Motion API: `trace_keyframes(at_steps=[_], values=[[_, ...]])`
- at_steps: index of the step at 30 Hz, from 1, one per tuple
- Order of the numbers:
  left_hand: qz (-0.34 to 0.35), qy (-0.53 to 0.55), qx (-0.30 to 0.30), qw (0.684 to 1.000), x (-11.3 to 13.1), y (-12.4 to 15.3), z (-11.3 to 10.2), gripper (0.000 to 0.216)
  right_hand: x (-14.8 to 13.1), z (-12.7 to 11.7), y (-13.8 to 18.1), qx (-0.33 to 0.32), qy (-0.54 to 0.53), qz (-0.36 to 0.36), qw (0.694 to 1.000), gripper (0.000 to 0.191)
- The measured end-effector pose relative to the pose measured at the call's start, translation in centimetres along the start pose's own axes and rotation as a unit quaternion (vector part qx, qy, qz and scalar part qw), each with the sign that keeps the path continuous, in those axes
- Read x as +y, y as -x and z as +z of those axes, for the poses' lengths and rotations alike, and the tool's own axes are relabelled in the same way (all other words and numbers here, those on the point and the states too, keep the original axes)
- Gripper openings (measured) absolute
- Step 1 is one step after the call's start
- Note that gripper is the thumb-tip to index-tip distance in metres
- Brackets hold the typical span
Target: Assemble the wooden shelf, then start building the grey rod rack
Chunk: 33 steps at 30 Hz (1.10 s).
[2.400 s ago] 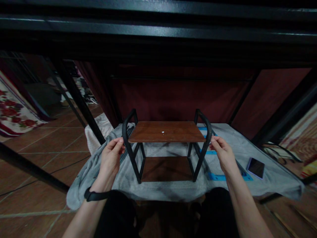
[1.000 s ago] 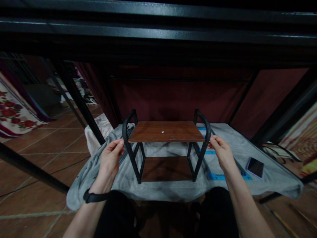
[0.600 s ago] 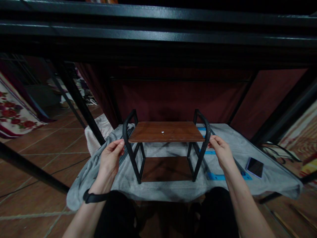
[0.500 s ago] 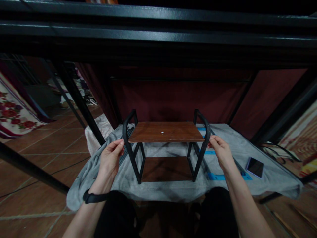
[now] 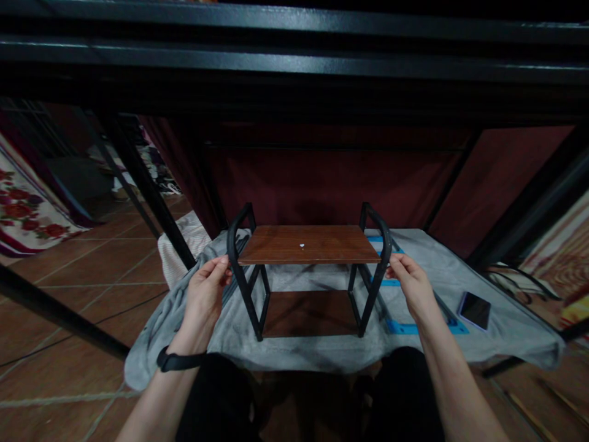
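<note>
A small two-tier rack stands on a grey cloth [image 5: 294,353] in front of me. It has a brown wooden top shelf [image 5: 309,244], a lower brown shelf [image 5: 309,312] and black metal side frames [image 5: 243,279]. My left hand [image 5: 206,293] pinches the left frame near the top shelf's front corner. At the right frame [image 5: 378,270], my right hand [image 5: 413,285] pinches at the same height. Whether either holds a small part is hidden. A black band circles my left wrist.
A dark phone [image 5: 475,310] lies on the cloth at the right, near blue strips [image 5: 405,328]. A black bed-frame beam [image 5: 294,61] runs overhead, with slanted black posts [image 5: 142,190] at both sides. Tiled floor [image 5: 83,270] spreads to the left. A maroon curtain hangs behind.
Almost nothing differs. Both hands stay pinched at the two side frames, with only slight finger shifts. The rack has not moved.
</note>
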<state>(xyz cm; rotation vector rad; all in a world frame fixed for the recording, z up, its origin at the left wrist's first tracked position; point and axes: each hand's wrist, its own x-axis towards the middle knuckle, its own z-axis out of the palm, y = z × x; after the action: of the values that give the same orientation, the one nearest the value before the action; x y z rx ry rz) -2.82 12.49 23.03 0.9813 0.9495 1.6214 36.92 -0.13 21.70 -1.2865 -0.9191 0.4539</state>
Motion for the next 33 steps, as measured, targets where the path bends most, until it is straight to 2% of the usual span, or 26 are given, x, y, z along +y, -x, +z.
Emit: trace_keyframes(at_steps=[33], values=[[-0.011, -0.015, 0.011, 1.0, -0.15, -0.01, -0.44, 0.047, 0.39, -0.07, -0.68, -0.009, 0.0, -0.011, 1.0, 0.038]])
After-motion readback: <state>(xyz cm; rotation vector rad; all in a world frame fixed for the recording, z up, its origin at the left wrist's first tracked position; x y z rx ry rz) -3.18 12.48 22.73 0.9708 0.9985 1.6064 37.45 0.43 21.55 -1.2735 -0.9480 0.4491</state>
